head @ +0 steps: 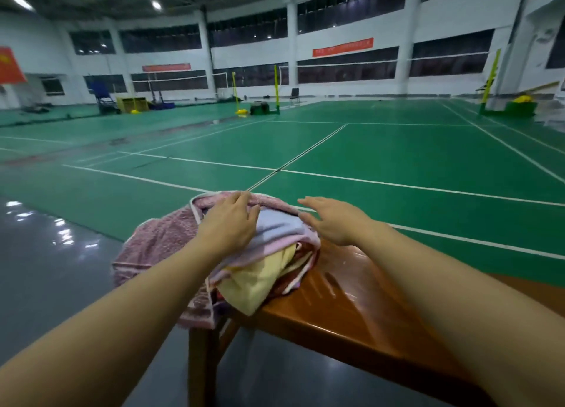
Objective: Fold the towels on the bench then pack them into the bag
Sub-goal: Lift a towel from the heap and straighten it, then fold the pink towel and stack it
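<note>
Towel heap (244, 262): lying unfolded at the left end of the bench (351, 302); pink, blue and yellow layers tangling together.
Pink towel (159, 241): hanging over the bench end, risking a slide to the floor (61, 284) if tugged.
Left hand (229, 220): pressing on the heap top, fingers lying fairly straight, gripping nothing.
Right hand (333, 220): hovering spread just beside the heap, apart from the left, holding nothing.
Bag: not showing anywhere in view.
Hazard: lifting one layer probably dragging the others off the glossy, likely slippery seat.
</note>
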A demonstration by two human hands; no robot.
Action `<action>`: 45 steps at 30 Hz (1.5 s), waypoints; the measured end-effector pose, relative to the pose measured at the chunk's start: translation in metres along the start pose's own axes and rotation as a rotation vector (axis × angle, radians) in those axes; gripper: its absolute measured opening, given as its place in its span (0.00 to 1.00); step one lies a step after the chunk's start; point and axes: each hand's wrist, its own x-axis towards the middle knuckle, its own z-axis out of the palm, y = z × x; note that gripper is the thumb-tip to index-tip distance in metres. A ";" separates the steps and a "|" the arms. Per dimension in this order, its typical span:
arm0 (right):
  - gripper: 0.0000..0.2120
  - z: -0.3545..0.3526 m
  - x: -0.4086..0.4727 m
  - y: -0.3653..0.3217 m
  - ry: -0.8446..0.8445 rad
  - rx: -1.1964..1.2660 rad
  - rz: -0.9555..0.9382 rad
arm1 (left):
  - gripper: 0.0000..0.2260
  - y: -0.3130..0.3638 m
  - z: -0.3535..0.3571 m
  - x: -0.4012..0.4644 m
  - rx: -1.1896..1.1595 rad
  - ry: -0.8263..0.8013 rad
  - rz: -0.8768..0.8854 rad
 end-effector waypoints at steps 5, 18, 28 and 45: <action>0.28 0.019 0.052 -0.024 -0.018 0.136 -0.001 | 0.29 -0.053 -0.004 0.005 0.192 0.255 -0.291; 0.21 0.022 0.129 -0.054 0.051 0.497 -0.180 | 0.12 -0.107 -0.003 0.043 -0.610 0.235 -0.224; 0.21 -0.030 0.072 0.021 0.383 0.575 -0.104 | 0.17 -0.017 -0.016 0.069 -0.583 0.176 -0.011; 0.26 -0.152 -0.211 0.230 0.363 -0.168 0.470 | 0.05 0.219 0.010 0.087 -0.540 -0.058 0.344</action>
